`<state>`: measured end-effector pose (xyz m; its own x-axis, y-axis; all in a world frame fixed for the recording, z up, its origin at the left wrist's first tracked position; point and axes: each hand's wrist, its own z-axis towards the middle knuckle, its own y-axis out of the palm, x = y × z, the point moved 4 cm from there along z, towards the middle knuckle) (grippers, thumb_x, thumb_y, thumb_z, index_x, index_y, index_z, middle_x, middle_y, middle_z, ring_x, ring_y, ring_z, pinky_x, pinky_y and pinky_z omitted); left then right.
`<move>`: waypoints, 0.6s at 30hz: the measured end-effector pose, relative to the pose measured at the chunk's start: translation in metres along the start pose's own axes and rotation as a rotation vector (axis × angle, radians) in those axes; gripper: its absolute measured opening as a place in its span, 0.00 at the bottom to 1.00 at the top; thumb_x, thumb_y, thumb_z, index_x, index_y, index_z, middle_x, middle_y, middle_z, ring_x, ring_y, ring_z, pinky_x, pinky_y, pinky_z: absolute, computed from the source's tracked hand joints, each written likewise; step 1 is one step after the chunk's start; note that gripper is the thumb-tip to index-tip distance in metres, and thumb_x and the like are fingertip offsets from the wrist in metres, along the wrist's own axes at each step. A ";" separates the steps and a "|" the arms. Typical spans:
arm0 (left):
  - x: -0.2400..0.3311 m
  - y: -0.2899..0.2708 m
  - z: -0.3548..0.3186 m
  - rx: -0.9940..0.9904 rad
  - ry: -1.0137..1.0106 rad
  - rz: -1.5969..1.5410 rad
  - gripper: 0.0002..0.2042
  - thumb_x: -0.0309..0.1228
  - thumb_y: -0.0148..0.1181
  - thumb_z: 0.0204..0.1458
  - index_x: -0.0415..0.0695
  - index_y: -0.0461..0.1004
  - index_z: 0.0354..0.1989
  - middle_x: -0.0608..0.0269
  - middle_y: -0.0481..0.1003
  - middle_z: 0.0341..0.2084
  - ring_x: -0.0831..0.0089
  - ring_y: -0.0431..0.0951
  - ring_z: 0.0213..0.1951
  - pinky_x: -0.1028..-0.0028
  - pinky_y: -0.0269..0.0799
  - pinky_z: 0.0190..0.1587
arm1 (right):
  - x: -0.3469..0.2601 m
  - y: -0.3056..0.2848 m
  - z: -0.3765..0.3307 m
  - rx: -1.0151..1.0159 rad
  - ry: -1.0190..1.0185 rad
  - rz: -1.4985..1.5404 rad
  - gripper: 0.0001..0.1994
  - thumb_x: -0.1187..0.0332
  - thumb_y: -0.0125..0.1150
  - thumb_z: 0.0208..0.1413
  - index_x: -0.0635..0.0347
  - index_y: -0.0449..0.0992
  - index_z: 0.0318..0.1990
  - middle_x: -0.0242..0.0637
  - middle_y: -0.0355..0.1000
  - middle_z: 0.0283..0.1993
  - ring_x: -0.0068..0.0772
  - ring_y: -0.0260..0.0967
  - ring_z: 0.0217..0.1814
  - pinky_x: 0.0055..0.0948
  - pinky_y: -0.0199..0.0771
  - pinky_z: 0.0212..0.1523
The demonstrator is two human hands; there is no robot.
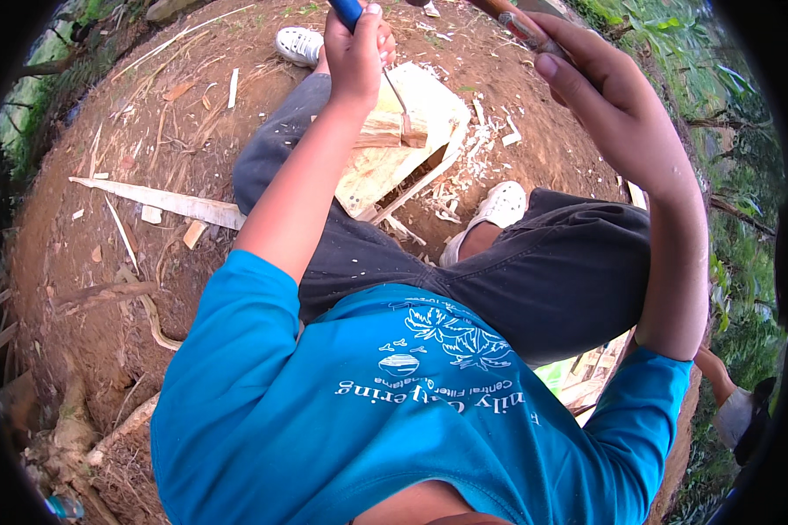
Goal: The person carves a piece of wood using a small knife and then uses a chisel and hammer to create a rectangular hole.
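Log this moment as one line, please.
left hand: grips blue-handled chisel on wood block | right hand: raised, holding tool handle

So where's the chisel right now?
In the head view, the chisel is top centre, its blue handle in the left hand, with the blade down on the wood block between the two white shoes.

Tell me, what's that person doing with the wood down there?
The person sits on bare dirt, working a pale wood block between the feet. The left hand grips a blue-handled chisel whose blade points down to the block. The right hand is raised, holding a wooden-handled tool whose head is out of view. Pale wood chips lie around the block, and a long split plank lies on the person's left.
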<state>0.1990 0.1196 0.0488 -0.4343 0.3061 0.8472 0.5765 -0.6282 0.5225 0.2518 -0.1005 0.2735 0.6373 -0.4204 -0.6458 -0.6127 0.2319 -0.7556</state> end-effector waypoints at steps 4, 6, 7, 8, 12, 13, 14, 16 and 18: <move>0.001 0.014 -0.004 -0.024 0.025 0.054 0.08 0.31 0.58 0.64 0.48 0.64 0.44 0.76 0.64 0.20 0.85 0.63 0.18 0.80 0.61 0.20 | -0.021 -0.007 0.012 0.100 0.005 0.147 0.20 0.68 0.53 0.72 0.68 0.69 0.66 0.24 0.64 0.29 0.16 0.58 0.28 0.23 0.63 0.30; 0.004 0.008 -0.008 -0.026 0.150 0.314 0.08 0.32 0.58 0.64 0.47 0.65 0.43 0.76 0.64 0.20 0.86 0.63 0.19 0.81 0.61 0.21 | -0.021 -0.004 0.026 0.174 -0.154 0.192 0.21 0.67 0.52 0.73 0.68 0.68 0.67 0.24 0.64 0.28 0.15 0.58 0.27 0.22 0.63 0.29; 0.003 0.014 -0.011 -0.055 0.131 0.229 0.08 0.33 0.59 0.64 0.47 0.66 0.42 0.77 0.64 0.20 0.87 0.63 0.19 0.81 0.60 0.21 | -0.022 -0.001 0.031 0.203 -0.192 0.152 0.21 0.66 0.51 0.73 0.68 0.68 0.68 0.24 0.64 0.28 0.15 0.58 0.27 0.21 0.63 0.29; 0.003 0.016 -0.012 -0.078 0.169 0.283 0.08 0.33 0.59 0.65 0.46 0.67 0.41 0.75 0.65 0.22 0.84 0.65 0.21 0.78 0.63 0.24 | -0.017 0.006 0.034 0.204 -0.172 0.009 0.21 0.66 0.51 0.73 0.69 0.68 0.68 0.25 0.65 0.29 0.15 0.59 0.27 0.20 0.64 0.29; 0.009 0.032 -0.017 -0.103 0.341 0.465 0.09 0.34 0.59 0.65 0.44 0.69 0.42 0.71 0.66 0.26 0.79 0.68 0.29 0.73 0.66 0.33 | -0.005 0.009 0.048 0.074 -0.141 -0.226 0.21 0.64 0.51 0.73 0.68 0.69 0.67 0.29 0.69 0.32 0.14 0.60 0.26 0.18 0.63 0.26; 0.008 0.027 -0.018 -0.100 0.306 0.476 0.09 0.35 0.59 0.65 0.44 0.69 0.42 0.70 0.67 0.27 0.78 0.68 0.30 0.72 0.66 0.35 | -0.020 0.006 0.044 0.122 -0.113 -0.055 0.21 0.65 0.51 0.73 0.68 0.69 0.67 0.29 0.69 0.32 0.14 0.60 0.26 0.19 0.63 0.26; 0.007 0.027 -0.019 -0.117 0.292 0.464 0.10 0.36 0.59 0.64 0.43 0.69 0.43 0.69 0.67 0.27 0.77 0.68 0.30 0.72 0.67 0.35 | -0.029 0.001 0.037 0.152 -0.121 0.033 0.21 0.65 0.50 0.74 0.68 0.68 0.68 0.30 0.69 0.32 0.14 0.61 0.26 0.19 0.64 0.26; 0.007 0.027 -0.016 -0.144 0.271 0.453 0.11 0.37 0.59 0.64 0.43 0.70 0.44 0.68 0.68 0.28 0.76 0.69 0.31 0.72 0.68 0.36 | -0.036 -0.010 0.035 0.177 -0.297 0.045 0.21 0.66 0.49 0.74 0.68 0.66 0.69 0.30 0.71 0.33 0.14 0.63 0.27 0.20 0.65 0.27; 0.007 0.023 -0.018 -0.099 0.394 0.534 0.13 0.38 0.60 0.64 0.42 0.71 0.47 0.65 0.71 0.29 0.71 0.72 0.31 0.68 0.70 0.37 | -0.024 0.006 0.037 0.239 -0.353 -0.155 0.21 0.67 0.49 0.74 0.68 0.65 0.69 0.30 0.72 0.33 0.15 0.65 0.28 0.21 0.66 0.29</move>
<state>0.1968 0.0941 0.0646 -0.3380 -0.3373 0.8786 0.7241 -0.6896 0.0138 0.2501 -0.0571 0.2801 0.8589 -0.1506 -0.4895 -0.3987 0.4034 -0.8236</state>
